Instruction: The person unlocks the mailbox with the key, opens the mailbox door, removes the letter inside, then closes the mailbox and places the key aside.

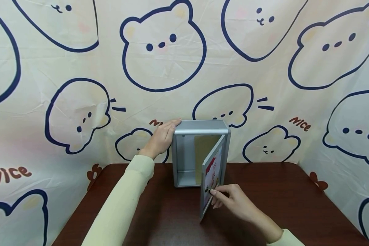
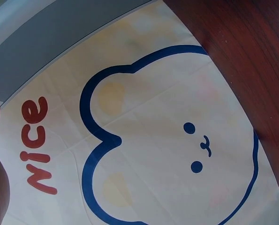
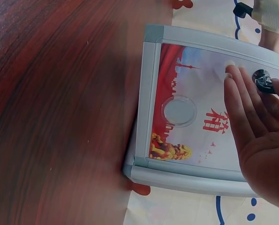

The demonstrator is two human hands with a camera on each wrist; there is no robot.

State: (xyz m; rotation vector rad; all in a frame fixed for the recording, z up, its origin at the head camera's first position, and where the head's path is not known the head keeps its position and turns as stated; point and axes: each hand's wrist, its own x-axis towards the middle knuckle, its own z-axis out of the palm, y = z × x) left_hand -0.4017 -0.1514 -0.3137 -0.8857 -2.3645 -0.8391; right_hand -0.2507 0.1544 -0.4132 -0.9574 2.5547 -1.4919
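A silver metal box (image 1: 201,126) stands upright on the table, its hinged door swung out toward me on the right side. Over the box's top left corner lies my left hand (image 1: 162,136), fingers stretched along the top edge. My right hand (image 1: 233,201) is at the front of the door (image 1: 210,174), pinching a small black-headed key (image 3: 263,81) between thumb and forefinger; the other fingers extend beside it. The door carries a printed picture with red characters (image 3: 215,120) and a round clear disc (image 3: 179,111). The key's blade is hidden.
The dark red-brown wooden table (image 1: 264,191) reaches back to a pale cloth backdrop (image 1: 163,68) printed with cartoon bear outlines. Inside the box a tan panel (image 1: 204,147) shows behind the door.
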